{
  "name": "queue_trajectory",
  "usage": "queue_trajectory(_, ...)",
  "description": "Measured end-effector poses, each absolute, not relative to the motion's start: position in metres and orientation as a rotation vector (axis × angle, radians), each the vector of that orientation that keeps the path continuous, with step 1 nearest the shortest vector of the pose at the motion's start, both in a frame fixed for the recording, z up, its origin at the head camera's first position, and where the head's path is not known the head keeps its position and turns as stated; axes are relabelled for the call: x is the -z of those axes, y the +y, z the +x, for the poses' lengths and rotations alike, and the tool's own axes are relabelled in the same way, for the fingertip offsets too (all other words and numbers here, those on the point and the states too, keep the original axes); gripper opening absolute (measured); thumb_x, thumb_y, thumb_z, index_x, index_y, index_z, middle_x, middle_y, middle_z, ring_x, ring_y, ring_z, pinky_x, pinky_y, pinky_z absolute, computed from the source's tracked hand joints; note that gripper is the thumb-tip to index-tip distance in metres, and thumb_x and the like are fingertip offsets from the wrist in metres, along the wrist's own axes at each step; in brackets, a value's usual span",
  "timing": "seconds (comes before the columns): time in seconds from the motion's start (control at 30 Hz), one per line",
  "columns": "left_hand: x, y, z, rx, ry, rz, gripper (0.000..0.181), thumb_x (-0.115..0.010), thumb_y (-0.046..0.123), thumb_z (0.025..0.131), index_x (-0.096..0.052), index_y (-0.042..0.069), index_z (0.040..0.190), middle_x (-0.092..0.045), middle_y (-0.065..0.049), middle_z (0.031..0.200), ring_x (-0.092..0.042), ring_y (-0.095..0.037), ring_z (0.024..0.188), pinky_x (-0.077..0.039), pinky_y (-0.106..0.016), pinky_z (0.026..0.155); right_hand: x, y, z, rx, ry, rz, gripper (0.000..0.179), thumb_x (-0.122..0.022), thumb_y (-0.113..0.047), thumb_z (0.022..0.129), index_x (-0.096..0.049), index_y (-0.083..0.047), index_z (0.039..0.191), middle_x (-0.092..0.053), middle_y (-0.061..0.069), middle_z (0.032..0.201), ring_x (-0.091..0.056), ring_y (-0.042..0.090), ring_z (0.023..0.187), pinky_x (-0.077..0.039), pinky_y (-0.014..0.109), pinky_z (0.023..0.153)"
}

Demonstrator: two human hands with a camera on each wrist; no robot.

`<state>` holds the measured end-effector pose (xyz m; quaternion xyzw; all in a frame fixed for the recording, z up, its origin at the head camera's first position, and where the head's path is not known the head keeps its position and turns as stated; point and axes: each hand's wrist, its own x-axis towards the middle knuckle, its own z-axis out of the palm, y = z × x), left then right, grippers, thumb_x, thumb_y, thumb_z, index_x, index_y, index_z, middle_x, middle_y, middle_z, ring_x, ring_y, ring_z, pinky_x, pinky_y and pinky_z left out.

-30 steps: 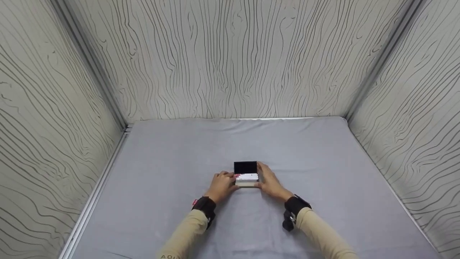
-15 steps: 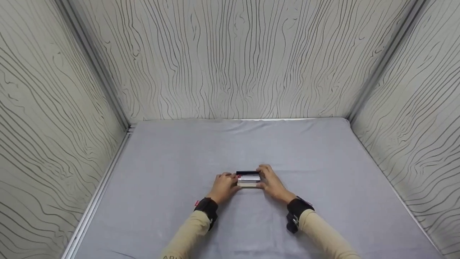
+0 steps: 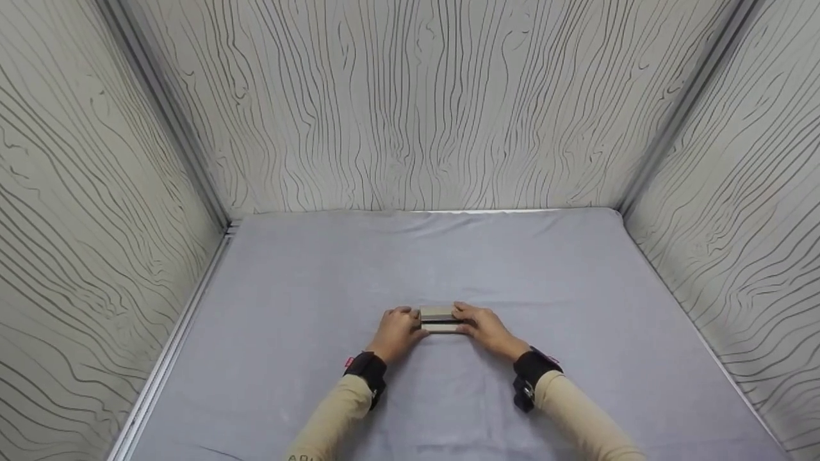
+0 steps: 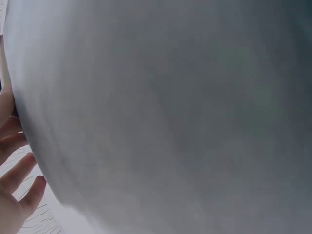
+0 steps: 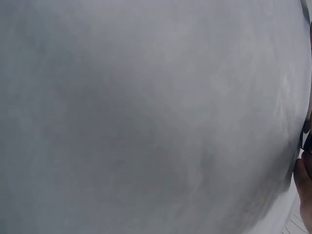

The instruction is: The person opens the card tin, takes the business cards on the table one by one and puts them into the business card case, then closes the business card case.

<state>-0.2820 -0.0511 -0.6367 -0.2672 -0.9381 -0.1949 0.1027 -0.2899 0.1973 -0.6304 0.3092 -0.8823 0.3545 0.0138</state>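
A small beige flip-lid box (image 3: 437, 328) sits on the grey cloth in front of the person. Its lid (image 3: 437, 312) is tipped down over it, with a dark slit along the near side. My left hand (image 3: 394, 333) grips the box's left end, thumb at the near corner and fingers behind. At the right end, my right hand (image 3: 488, 331) pinches lid and box, fingertips on the lid's top and thumb at the near corner. The box's inside is hidden under the lid. In the left wrist view only some fingers (image 4: 18, 173) show at the edge; the right wrist view catches a fingertip (image 5: 302, 178).
A grey cloth (image 3: 320, 275) covers the table around both hands. Wood-grain panels (image 3: 410, 102) rise at the back and on both sides. A metal rail (image 3: 173, 339) runs along the left table edge. Black straps (image 3: 367, 369) circle both wrists.
The lid has swung from upright, showing its black inside, down toward me over the box, covering the white-and-red contents. My right fingers came down with it; the left hand stays at its end.
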Motion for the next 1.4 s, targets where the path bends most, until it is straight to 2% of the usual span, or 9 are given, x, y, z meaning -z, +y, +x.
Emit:
queue_trajectory(0.23,0.63,-0.053,-0.285,0.481,-2.75,-0.852,0.022,-0.076,0.029,0.086,-0.076,0.009,0.077,-0.072,-0.004,0.09,-0.067,-0.027,0.095,-0.052,-0.042,0.084,0.628,0.193,-0.287,-0.862,-2.708,1.065,0.036,-0.068,-0.004,0.09,-0.063,0.011,0.122,-0.053,0.031,0.134,-0.053,0.046,0.121,-0.044,0.054,0.096)
queue_trajectory(0.47,0.627,-0.057,-0.284,0.465,-2.698,-0.9,0.023,-0.077,0.028,0.086,-0.076,0.008,0.075,-0.068,-0.001,0.079,-0.064,-0.021,0.075,-0.051,-0.038,0.069,0.628,0.189,-0.285,-0.783,-2.642,1.062,0.029,-0.07,-0.003,0.089,-0.069,0.006,0.116,-0.057,0.029,0.13,-0.055,0.045,0.119,-0.045,0.053,0.095)
queue_trajectory(0.6,0.627,-0.058,-0.283,0.406,-2.678,-0.894,0.024,-0.077,0.03,0.085,-0.075,0.008,0.075,-0.068,-0.001,0.078,-0.064,-0.021,0.074,-0.052,-0.037,0.069,0.63,0.185,-0.288,-0.777,-2.573,1.095,0.025,-0.072,0.001,0.086,-0.072,0.008,0.11,-0.061,0.03,0.122,-0.059,0.044,0.113,-0.048,0.053,0.092)
queue_trajectory(0.83,0.626,-0.051,-0.278,0.101,-2.7,-0.824,0.024,-0.075,0.031,0.087,-0.076,0.007,0.091,-0.071,-0.002,0.083,-0.064,-0.019,0.082,-0.051,-0.038,0.072,0.63,0.183,-0.291,-0.895,-2.652,1.047,0.02,-0.072,0.003,0.084,-0.071,0.007,0.103,-0.061,0.031,0.123,-0.059,0.044,0.115,-0.045,0.052,0.097)
queue_trajectory(1.07,0.621,-0.041,-0.276,-0.247,-2.619,-0.862,0.011,-0.07,0.024,0.087,-0.079,0.019,0.088,-0.069,0.002,0.084,-0.06,-0.016,0.077,-0.048,-0.036,0.07,0.632,0.183,-0.294,-0.888,-2.66,0.978,0.018,-0.071,0.008,0.082,-0.066,0.005,0.099,-0.06,0.031,0.123,-0.058,0.046,0.114,-0.045,0.053,0.096)
queue_trajectory(1.2,0.623,-0.04,-0.277,-0.281,-2.604,-0.879,0.014,-0.067,0.018,0.088,-0.079,0.022,0.093,-0.07,0.002,0.087,-0.062,-0.017,0.077,-0.05,-0.037,0.07,0.633,0.184,-0.297,-0.895,-2.682,0.954,0.019,-0.072,0.007,0.082,-0.065,0.006,0.1,-0.06,0.03,0.121,-0.058,0.046,0.113,-0.045,0.053,0.097)
queue_trajectory(1.4,0.622,-0.064,-0.28,0.102,-2.605,-0.9,0.007,-0.072,0.016,0.088,-0.076,0.01,0.089,-0.071,-0.001,0.086,-0.066,-0.022,0.077,-0.053,-0.038,0.063,0.631,0.183,-0.299,-0.872,-2.73,0.934,0.02,-0.072,0.007,0.083,-0.063,0.005,0.101,-0.061,0.023,0.115,-0.06,0.04,0.107,-0.047,0.052,0.093)
